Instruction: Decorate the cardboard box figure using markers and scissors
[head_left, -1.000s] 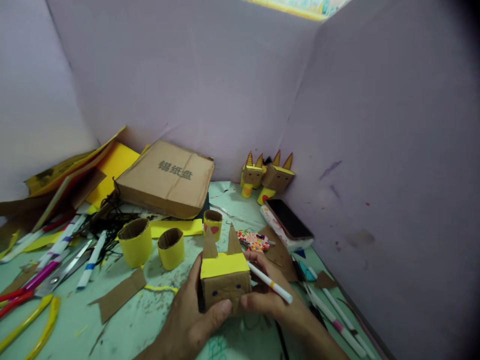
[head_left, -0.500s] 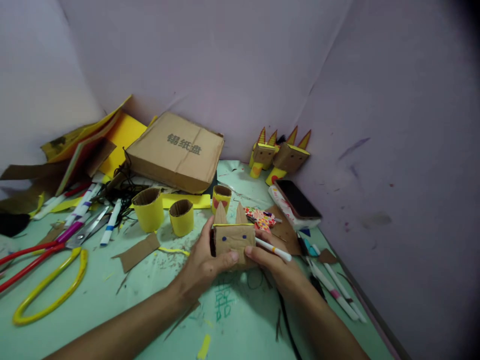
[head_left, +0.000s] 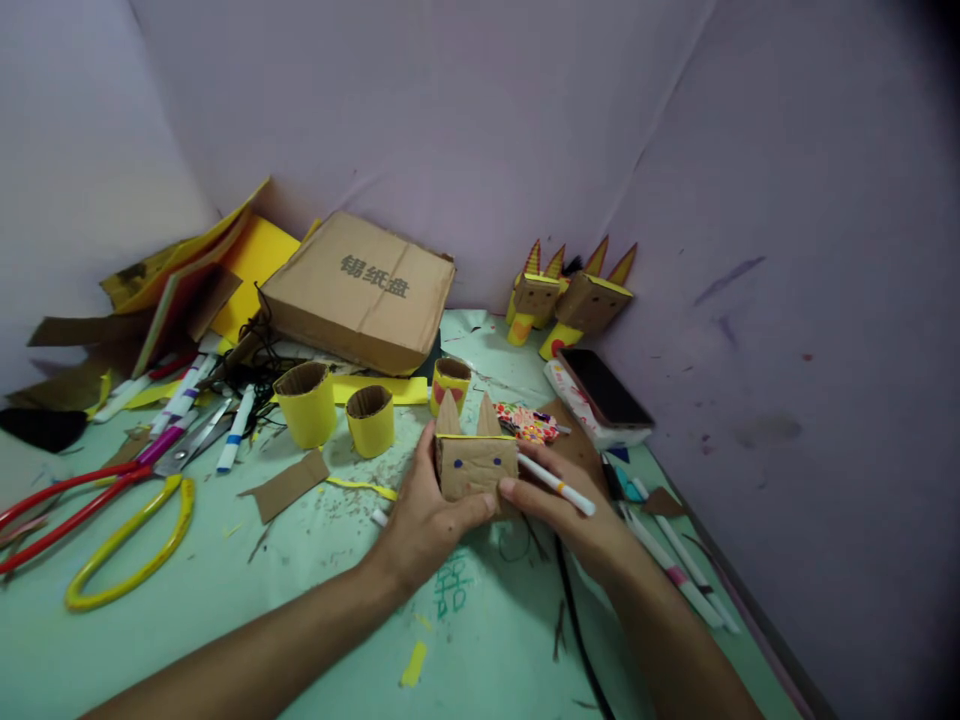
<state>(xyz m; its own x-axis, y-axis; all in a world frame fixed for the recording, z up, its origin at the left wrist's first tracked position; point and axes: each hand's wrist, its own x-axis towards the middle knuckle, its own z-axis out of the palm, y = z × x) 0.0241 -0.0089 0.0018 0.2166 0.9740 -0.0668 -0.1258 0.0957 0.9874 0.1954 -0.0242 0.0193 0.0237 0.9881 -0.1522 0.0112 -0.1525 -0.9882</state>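
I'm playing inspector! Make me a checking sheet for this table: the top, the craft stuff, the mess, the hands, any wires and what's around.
Surface: green table, with scribbles and specks.
Craft things: cardboard head with two pointed ears and two blue eyes; white marker with an orange band.
Clutter: scissors, paper scraps and more markers on the left; cardboard box at the back; phone on a packet on the right.
Hands: left hand and right hand grip the head from opposite sides; the marker sticks out by the right fingers.
Cables: black cable near the right forearm.
Surroundings: pale purple walls; the right one is stained.
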